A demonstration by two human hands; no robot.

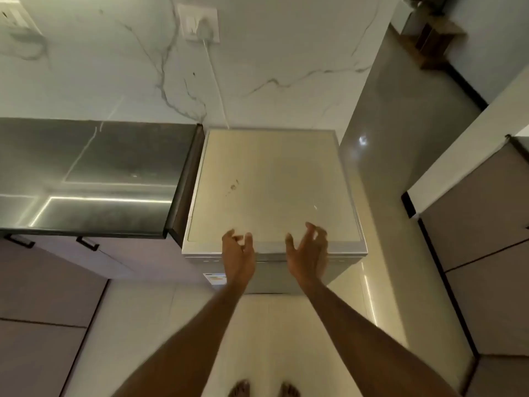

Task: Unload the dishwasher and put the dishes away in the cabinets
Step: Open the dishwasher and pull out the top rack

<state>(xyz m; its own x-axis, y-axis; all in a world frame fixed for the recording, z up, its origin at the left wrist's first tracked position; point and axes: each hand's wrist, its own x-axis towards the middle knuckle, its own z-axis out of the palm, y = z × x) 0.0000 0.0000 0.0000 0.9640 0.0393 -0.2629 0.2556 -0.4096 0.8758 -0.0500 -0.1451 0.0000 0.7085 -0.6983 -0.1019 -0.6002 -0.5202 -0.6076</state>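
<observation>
A white free-standing dishwasher (272,181) stands against the marble wall, seen from above, with its door closed and a label on its front. My left hand (239,253) and my right hand (307,252) both hover at the front top edge of the dishwasher. Fingers on each hand are spread and curled, and neither holds anything. No dishes are in view.
A dark glossy countertop (86,179) adjoins the dishwasher's left side, with drawers with black handles (87,243) below. A wall socket (199,22) with a cord hangs behind. A tall grey panel (400,153) stands right of it, with cabinets (486,239) further right. Light floor tiles lie beneath my feet.
</observation>
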